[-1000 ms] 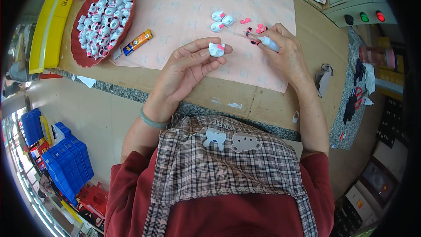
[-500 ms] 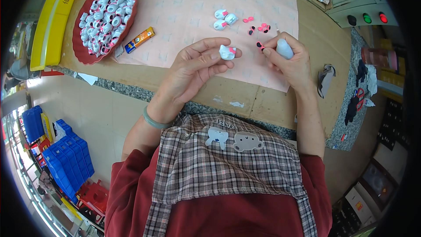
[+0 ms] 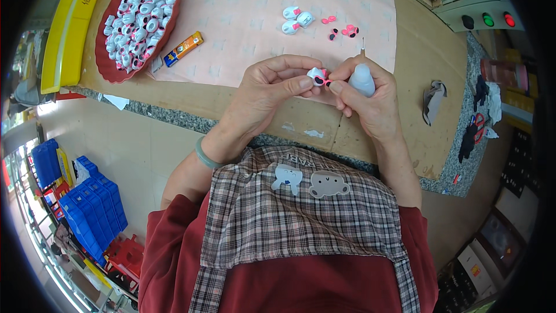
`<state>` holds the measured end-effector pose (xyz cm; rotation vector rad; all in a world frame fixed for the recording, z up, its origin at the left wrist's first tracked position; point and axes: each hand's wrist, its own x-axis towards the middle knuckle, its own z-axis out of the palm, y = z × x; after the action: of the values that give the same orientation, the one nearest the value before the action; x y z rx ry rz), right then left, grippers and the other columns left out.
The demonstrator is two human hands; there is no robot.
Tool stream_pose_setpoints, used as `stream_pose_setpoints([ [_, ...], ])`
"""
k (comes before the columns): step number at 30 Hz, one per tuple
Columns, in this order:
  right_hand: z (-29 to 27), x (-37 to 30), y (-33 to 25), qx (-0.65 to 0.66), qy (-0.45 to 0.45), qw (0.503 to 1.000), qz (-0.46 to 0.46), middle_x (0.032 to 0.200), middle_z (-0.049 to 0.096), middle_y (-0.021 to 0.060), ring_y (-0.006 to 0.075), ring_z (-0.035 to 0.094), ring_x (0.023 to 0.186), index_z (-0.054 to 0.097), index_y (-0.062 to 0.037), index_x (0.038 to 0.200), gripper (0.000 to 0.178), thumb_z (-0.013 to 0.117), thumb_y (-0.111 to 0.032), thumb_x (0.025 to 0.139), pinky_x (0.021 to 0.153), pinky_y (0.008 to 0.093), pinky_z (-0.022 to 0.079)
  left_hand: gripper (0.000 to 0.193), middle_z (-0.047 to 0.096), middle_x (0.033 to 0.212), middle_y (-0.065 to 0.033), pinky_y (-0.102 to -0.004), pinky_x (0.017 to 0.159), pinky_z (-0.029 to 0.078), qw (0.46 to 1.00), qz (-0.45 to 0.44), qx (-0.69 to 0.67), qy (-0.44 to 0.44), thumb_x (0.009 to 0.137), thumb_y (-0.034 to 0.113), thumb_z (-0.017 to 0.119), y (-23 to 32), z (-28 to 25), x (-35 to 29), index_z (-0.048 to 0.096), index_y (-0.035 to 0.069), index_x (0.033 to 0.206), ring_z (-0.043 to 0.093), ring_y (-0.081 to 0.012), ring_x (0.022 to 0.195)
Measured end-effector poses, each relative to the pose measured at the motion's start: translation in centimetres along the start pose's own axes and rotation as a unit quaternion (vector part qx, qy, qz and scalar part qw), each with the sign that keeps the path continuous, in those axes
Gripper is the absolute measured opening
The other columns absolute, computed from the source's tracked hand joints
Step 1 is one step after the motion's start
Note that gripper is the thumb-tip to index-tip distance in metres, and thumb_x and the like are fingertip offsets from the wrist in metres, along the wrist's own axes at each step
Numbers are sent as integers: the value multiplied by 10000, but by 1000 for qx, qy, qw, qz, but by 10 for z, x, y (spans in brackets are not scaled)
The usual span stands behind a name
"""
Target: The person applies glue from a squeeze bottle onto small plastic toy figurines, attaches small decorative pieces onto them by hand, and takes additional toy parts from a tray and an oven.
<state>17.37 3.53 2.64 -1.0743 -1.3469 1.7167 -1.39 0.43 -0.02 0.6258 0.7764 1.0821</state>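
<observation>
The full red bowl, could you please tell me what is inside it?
The bowl holds a heap of small white pieces with pink and black parts; the heap covers its bottom.

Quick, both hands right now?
Left hand: closed, holding a small white figure in its fingers.
Right hand: closed, holding a white squeeze bottle and pinching a pink-and-black piece against the figure.
</observation>
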Motion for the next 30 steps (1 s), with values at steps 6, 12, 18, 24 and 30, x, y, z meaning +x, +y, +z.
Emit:
stream_pose_setpoints([
  [6,-2,0,3,-15,-4,1000,17,721,575,23,41,510,541,596,2,835,34,615,8,808,430,163,391,294,647,998,-116,-260,818,491,1000,1,6,0,842,37,614,-1,1,-1,577,-37,1124,615,-140,870],
  [12,-7,2,1,-27,-5,998,52,638,573,-2,37,511,512,622,-14,814,40,645,-35,790,421,176,395,256,661,945,-118,-227,770,511,996,31,81,22,838,-2,605,0,4,-1,598,-39,1091,626,-123,838],
  [18,-5,3,1,-57,16,997,54,634,578,1,36,509,507,621,-14,807,51,646,-53,786,419,181,393,252,664,938,-109,-215,769,508,979,72,188,31,848,7,599,1,9,-2,596,-42,1096,624,-117,867],
  [24,1,0,3,-105,62,991,53,639,588,12,31,520,524,616,-16,801,62,649,-65,785,443,189,407,268,647,982,-122,-235,803,509,975,78,207,29,849,-2,595,2,14,-3,575,-57,1111,624,-141,902],
  [30,6,-2,19,-169,102,977,-84,685,596,11,32,530,545,590,-23,794,68,654,-44,787,460,179,413,225,649,975,-125,-237,806,519,971,115,205,32,852,-15,583,-5,14,0,568,-55,1073,633,-151,899],
])
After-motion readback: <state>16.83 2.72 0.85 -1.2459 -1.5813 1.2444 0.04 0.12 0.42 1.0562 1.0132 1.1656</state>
